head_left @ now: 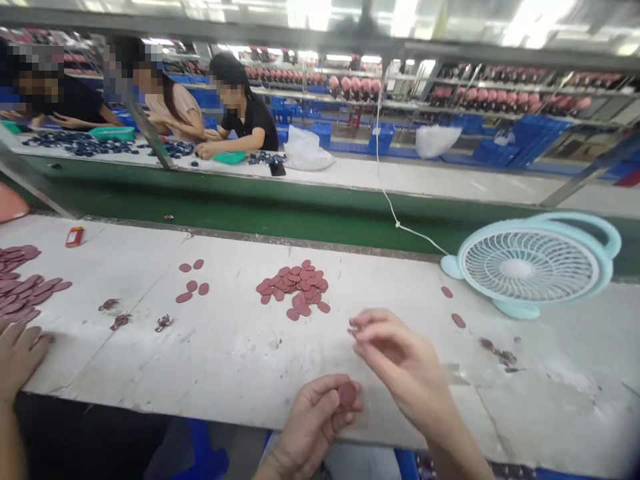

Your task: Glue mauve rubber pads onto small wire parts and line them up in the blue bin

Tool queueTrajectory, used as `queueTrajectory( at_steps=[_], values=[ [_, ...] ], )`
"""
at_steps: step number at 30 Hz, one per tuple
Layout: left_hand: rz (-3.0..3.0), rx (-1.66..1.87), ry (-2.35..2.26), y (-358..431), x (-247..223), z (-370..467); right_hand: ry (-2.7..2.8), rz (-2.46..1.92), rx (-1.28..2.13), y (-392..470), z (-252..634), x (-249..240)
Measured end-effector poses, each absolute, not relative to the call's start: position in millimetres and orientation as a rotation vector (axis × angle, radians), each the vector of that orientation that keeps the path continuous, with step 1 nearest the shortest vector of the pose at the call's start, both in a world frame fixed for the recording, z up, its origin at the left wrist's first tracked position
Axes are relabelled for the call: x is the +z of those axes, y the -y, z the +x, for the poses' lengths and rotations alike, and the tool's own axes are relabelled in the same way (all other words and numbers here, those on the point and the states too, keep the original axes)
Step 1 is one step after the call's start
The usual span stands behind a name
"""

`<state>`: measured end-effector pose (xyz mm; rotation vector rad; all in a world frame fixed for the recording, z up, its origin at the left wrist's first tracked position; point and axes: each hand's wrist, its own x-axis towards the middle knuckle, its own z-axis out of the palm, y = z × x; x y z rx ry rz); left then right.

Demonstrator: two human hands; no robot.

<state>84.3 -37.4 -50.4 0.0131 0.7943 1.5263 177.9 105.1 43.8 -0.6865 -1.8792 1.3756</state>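
Observation:
My left hand (320,417) holds a dark red oval piece (347,394) between thumb and fingers, low at the table's front edge. Above and to its right, my right hand (395,353) is raised over the table with thumb and fingertips pinched together; a tiny dark bit shows at the tips, too small to name. Beyond both hands lies a pile of red oval pieces (300,285). Several loose ovals (192,286) rest farther left, and two more (458,321) are to the right of my right hand.
A light blue fan (530,267) stands at the right with a white cord. Dark scraps (500,355) lie below it, others (120,322) at left. A co-worker's hand (20,353) rests near a larger oval pile (30,290). Across the green belt (260,213), people sit working.

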Motion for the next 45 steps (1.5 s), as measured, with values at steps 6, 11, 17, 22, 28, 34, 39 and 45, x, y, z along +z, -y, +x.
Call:
queueTrajectory(
  at_steps=[6, 11, 17, 22, 28, 34, 39, 45],
  values=[
    [0.059, 1.511, -0.845, 47, -51, 87, 1.52, -0.92, 1.755, -39, 237, 17],
    [0.189, 1.475, -0.918, 50, -49, 89, 1.481, -1.082, 1.827, -27, 245, 7],
    [0.275, 1.47, -0.928, 47, -43, 91, 1.531, -1.078, 1.829, -25, 248, 1],
    [0.296, 1.471, -0.929, 44, -41, 95, 1.632, -1.098, 1.757, -26, 250, 1],
    [0.241, 1.437, -0.995, 47, -40, 101, 1.685, -1.087, 1.745, -29, 254, 4],
    [0.252, 1.439, -0.999, 50, -36, 102, 1.489, -1.107, 1.798, -21, 250, 1],
    [0.302, 1.464, -1.011, 52, -37, 104, 1.351, -1.062, 1.837, -13, 247, -6],
    [0.348, 1.471, -1.018, 51, -40, 110, 1.372, -1.023, 1.749, -10, 250, -11]
  ],
)
